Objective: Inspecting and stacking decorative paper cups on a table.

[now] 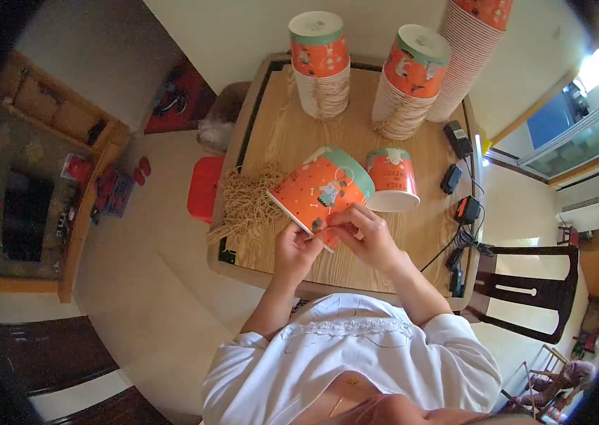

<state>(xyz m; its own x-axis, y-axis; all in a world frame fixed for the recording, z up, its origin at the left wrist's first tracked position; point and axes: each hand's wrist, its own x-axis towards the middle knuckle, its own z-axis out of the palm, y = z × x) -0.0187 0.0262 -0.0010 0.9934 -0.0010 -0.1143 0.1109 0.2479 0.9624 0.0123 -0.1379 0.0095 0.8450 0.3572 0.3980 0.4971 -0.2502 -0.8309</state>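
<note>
Left hand (299,249): fingers closed on the white rim of an orange bucket (320,191), gripping its near edge.
Right hand (364,230): fingers bent inward against the bucket's wall next to that rim, fingertips close to the left hand's; whether they pinch anything is too small to tell.
Held bucket: above the wooden table (363,131), between the person and the stacks, tipped over, with its mouth toward 8 o'clock and its green-banded base toward 2; clock directions below run from here, 12 being away from the person.
Second bucket (391,173): at 3 o'clock, just beside the held one and partly hidden by it, green end toward 12, white end toward 6.
Twine (250,202): a loose tan heap at 9 o'clock, by the table's edge.
Left stack (319,60): at 12 o'clock, nested buckets, bases up, tan strands down the near side.
Middle stack (416,74): at 1 o'clock, likewise bases up with strands.
Tall stack (466,60): between 1 and 2, behind the middle one.
Black adapters (459,138): along the table's edge, from 2 to 4 o'clock, with cables.
Dark chair (533,290): at 4 o'clock, beyond the table.
Red stool (205,191): at 9 o'clock, past the twine.
</note>
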